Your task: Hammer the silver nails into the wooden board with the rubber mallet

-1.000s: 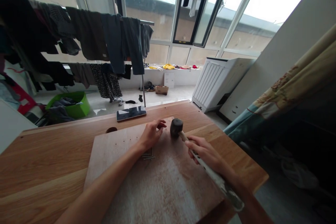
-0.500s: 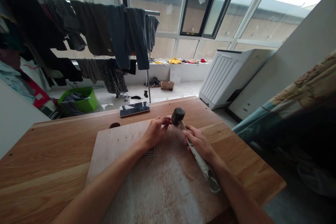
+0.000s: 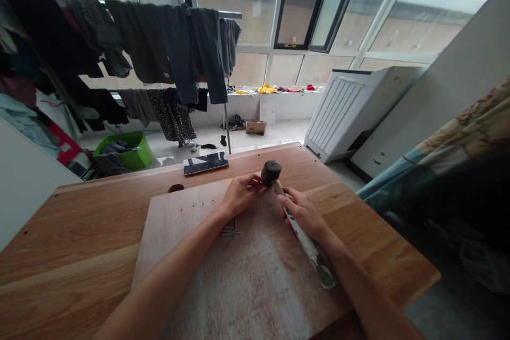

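My right hand [image 3: 302,213] is wrapped round the pale, worn handle of a hammer [image 3: 303,239]. Its dark head is raised at the far end, right beside the fingertips of my left hand [image 3: 241,194]. Those left fingers are pinched together low over the board; whatever is between them is hidden by the fingers and the hammer head. Under both hands lies a worn wooden board [image 3: 223,281]. A small heap of loose nails [image 3: 230,231] rests on it, just below my left wrist. Several small dark dots mark the board's far left part.
The board lies on a wooden table [image 3: 79,223]. Towards the far edge are a phone [image 3: 206,163] and a small round brown thing [image 3: 176,188]. Beyond stand a green tub [image 3: 137,155] with clothes, a laundry rack with hanging clothes [image 3: 207,53] and a white ribbed cabinet-like unit [image 3: 338,106].
The view has shifted slightly. My left fingertips have come a little closer under the hammer head. The right hand keeps the same hold on the hammer.
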`<state>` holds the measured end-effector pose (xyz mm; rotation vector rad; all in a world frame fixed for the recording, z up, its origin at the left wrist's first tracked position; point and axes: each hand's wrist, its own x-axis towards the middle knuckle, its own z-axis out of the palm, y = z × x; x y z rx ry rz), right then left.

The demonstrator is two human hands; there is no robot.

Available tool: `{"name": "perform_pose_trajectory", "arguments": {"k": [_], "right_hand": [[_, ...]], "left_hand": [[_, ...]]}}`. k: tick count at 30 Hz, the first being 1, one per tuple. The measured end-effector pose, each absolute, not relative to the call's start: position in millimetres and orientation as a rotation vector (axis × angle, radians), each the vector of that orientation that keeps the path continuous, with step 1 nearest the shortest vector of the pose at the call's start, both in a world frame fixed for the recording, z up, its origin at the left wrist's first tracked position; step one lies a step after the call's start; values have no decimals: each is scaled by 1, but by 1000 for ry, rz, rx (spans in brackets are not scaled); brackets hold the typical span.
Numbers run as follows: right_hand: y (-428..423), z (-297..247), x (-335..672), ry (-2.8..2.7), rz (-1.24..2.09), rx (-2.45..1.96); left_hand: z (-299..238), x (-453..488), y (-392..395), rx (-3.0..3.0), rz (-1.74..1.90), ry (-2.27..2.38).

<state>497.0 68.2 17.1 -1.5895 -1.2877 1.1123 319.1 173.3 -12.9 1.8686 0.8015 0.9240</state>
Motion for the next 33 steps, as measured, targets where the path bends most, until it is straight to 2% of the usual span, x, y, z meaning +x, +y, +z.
{"name": "perform_pose_trajectory", "arguments": {"k": [10,33], "right_hand": [[68,20,498,-1239,1193,-1575],[56,29,492,-1052,1322,-1279]], "left_hand": [[-15,314,174,2062,1048,953],[-12,317,168,2143,1051,1038]]}}
